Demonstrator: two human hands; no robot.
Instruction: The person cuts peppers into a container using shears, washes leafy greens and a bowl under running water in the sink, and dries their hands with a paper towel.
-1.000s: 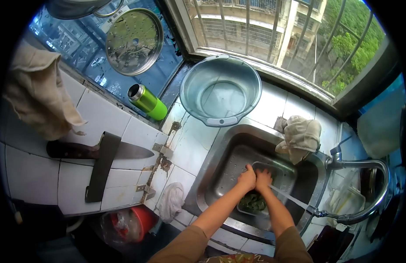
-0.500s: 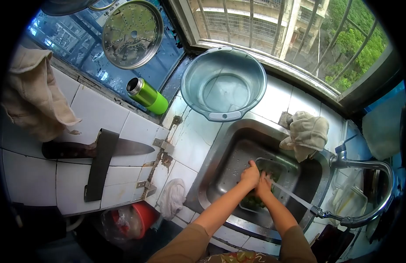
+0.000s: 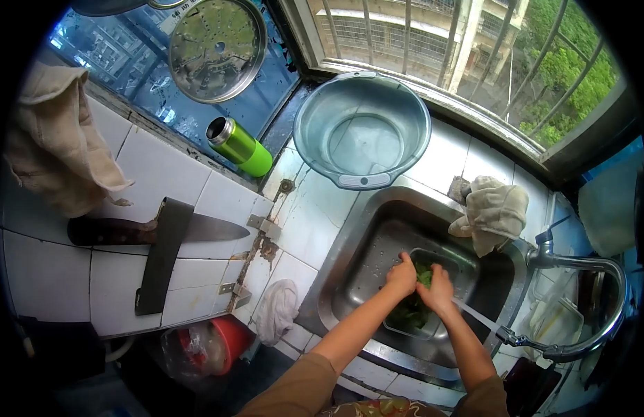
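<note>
beyond the fingers (image 3: 440, 274), a window (image 3: 475, 104) with upright bars (image 3: 408, 35) lets in daylight; a pale building (image 3: 426, 45) and green trees (image 3: 588, 87) show outside. left of the fingers, white tiles (image 3: 301, 226) meet at a stained, chipped seam (image 3: 247, 278); farther off, a blue pane (image 3: 145, 83).

Green bottle (image 3: 240, 147) and a knife (image 3: 211, 228) beside a barred window (image 3: 433, 45)
The knife runs behind a dark strap (image 3: 165, 254) on white tiles (image 3: 158, 163), a beige cloth (image 3: 68, 149) near its handle; a round perforated metal tray (image 3: 218, 52) is near the bottle, and a pale rag (image 3: 277, 311) near a red bucket (image 3: 231, 342).
</note>
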